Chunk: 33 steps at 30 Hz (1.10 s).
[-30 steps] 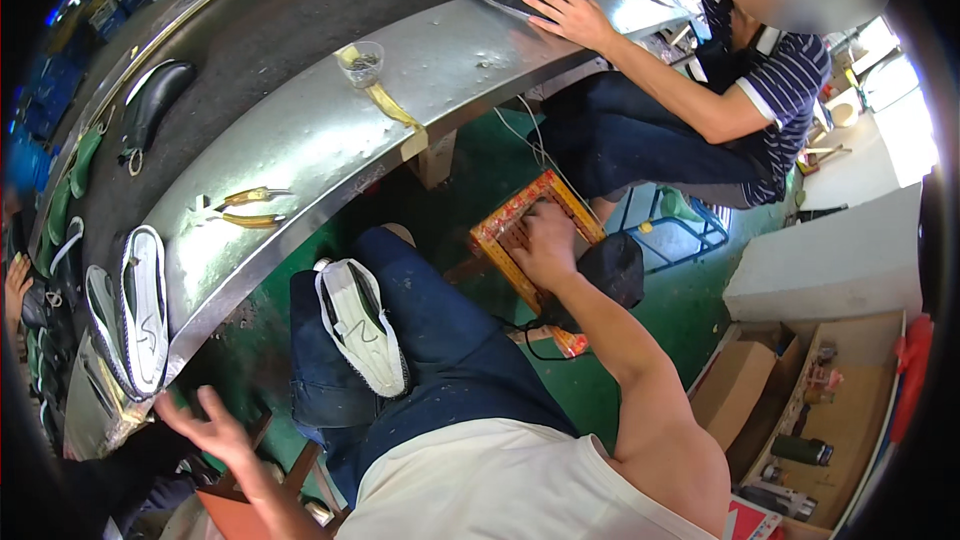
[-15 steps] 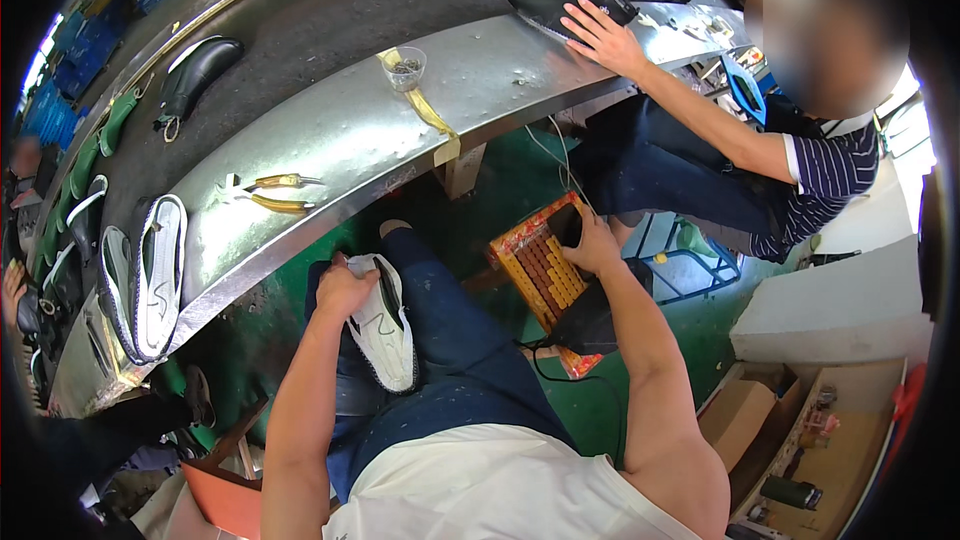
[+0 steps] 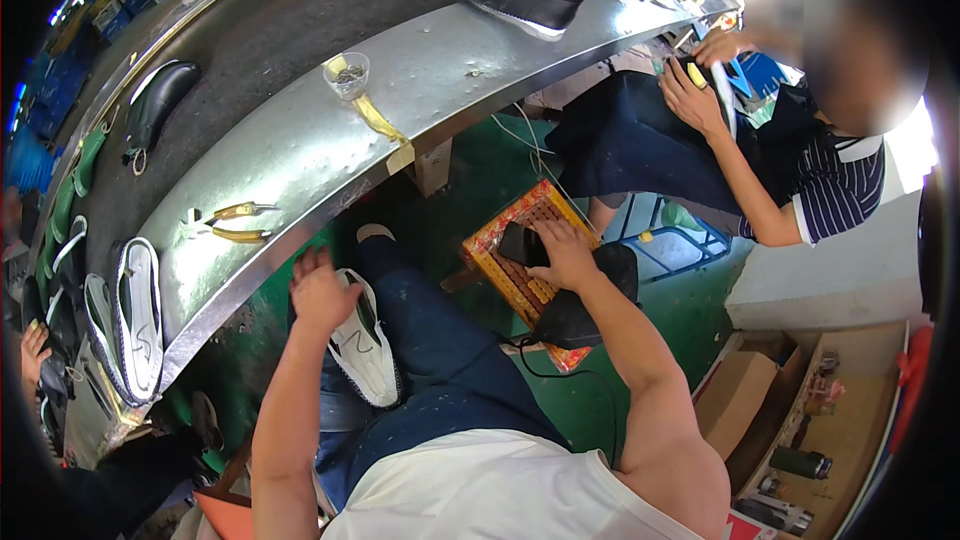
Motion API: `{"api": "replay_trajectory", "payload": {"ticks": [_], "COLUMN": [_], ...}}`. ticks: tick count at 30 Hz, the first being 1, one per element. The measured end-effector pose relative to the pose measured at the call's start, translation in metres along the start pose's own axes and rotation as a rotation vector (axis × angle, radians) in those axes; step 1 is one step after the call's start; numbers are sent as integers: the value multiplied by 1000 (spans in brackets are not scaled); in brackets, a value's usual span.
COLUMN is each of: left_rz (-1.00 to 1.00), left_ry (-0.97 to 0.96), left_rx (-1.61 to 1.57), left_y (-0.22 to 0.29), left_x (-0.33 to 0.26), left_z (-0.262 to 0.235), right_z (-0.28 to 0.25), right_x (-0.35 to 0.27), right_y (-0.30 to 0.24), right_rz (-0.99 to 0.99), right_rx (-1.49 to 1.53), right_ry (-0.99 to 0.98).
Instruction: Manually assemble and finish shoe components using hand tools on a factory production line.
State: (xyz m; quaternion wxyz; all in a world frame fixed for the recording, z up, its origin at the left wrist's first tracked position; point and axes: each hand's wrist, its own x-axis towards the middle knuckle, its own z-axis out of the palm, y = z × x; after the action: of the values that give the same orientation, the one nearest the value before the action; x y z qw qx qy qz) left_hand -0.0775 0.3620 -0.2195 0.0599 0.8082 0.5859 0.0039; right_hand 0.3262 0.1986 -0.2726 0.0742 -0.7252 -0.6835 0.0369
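A shoe upper [image 3: 368,365] lies across my left thigh, its pale underside up and marked with a dark squiggle. My left hand [image 3: 322,292] hovers at its far end, fingers apart and holding nothing; whether the thumb touches it I cannot tell. On a wooden-beaded seat [image 3: 517,297] to my right lies a black phone [image 3: 518,244]. My right hand [image 3: 566,258] rests over the phone's right end, with fingers stretched out flat and the thumb beside it. The hand hides part of the phone.
Two yellow-handled tools [image 3: 240,222] and a clear cup [image 3: 346,76] of small bits lie on the metal-edged bench [image 3: 440,90]. Pale-lined uppers [image 3: 138,320] stand at its left end. A black bag [image 3: 590,305] is beside the seat. A co-worker [image 3: 760,160] sits at right, holding a shoe.
My left hand has released the shoe upper and spread its fingers. The phone has come down flat on the seat under my right hand. The co-worker's hand has left the black boot.
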Motion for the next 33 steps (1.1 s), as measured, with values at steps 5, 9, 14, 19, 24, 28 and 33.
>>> {"api": "replay_trajectory", "payload": {"ticks": [5,9,14,19,24,28,33], "left_rz": [549,778,997,1030,959,921,947], "left_ry": [-291,-306,-258,-194,-261,-223,-275], "left_rx": [-398,-306,-108,31,81,24,20], "left_y": [125,223,268,275,277,268,269], "left_x": [18,15,28,39,40,40,44], "left_z": [10,77,127,124,101,104,106], "right_z": [-52,-74,-90,-78,-79,-91,-79], "right_x": [-48,-114,-115,-112,-117,-104,-88], "right_y": [14,26,7,48,55,33,47], "right_rz": [302,221,-79,-34,-37,-6,86], "right_rx": [-26,90,-93,171,321,59,284], "right_ry": [106,-57,-230,-455,-455,-208,-235]}}
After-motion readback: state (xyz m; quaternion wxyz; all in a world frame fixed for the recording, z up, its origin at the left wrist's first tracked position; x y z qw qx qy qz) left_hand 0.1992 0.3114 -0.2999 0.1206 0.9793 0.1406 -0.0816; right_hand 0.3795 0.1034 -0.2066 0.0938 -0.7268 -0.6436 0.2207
